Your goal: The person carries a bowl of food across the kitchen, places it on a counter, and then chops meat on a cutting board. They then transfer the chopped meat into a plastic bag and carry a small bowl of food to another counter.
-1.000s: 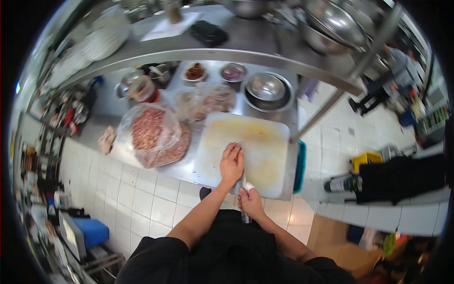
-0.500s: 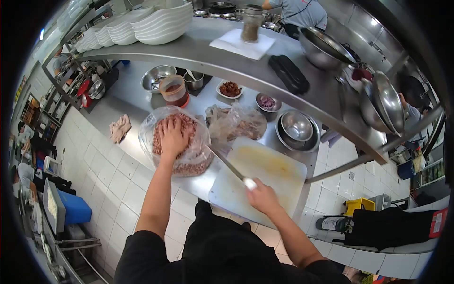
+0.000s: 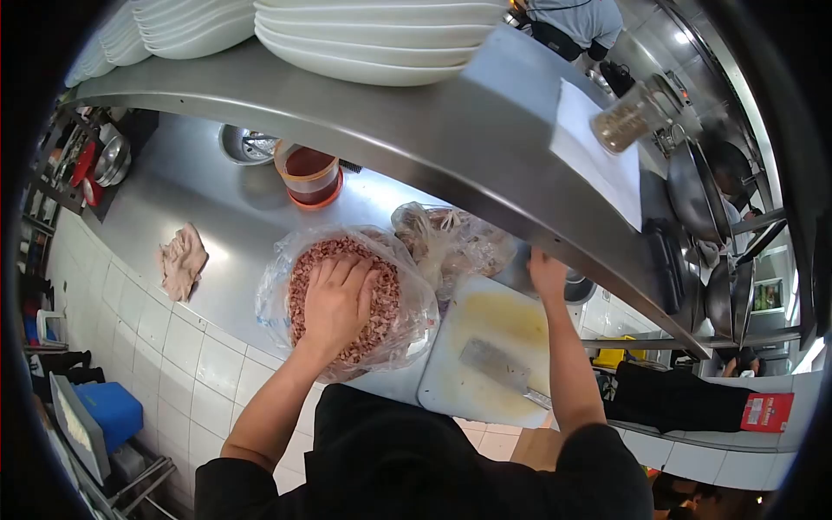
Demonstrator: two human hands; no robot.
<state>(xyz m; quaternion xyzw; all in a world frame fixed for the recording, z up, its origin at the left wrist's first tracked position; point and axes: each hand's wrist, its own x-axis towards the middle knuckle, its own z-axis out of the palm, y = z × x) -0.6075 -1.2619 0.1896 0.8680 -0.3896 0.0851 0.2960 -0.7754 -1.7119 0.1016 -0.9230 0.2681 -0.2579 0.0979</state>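
Note:
My left hand (image 3: 336, 299) lies with its fingers stretched over chopped pinkish meat (image 3: 386, 295) in a clear plastic bag (image 3: 420, 325). On the white cutting board (image 3: 451, 368) a cleaver (image 3: 498, 360) lies flat, its handle end beside my right forearm. My right hand (image 3: 546, 273) reaches past the board's far corner, by the metal bowl (image 3: 579, 288). The shelf edge hides its fingertips, so I cannot tell what they touch. A second plastic bag (image 3: 451, 238) of food sits behind the board.
Across the far side runs a steel shelf (image 3: 381, 121) with stacked white dishes (image 3: 373, 39) and a glass jar (image 3: 633, 117). A tub of reddish liquid (image 3: 309, 173) stands behind the meat. A crumpled cloth (image 3: 182, 260) is at left; a person (image 3: 576, 22) stands beyond.
My right hand has let go of the cleaver, now on the board, and has moved forward under the shelf edge. My left hand stays on the meat. The view has shifted.

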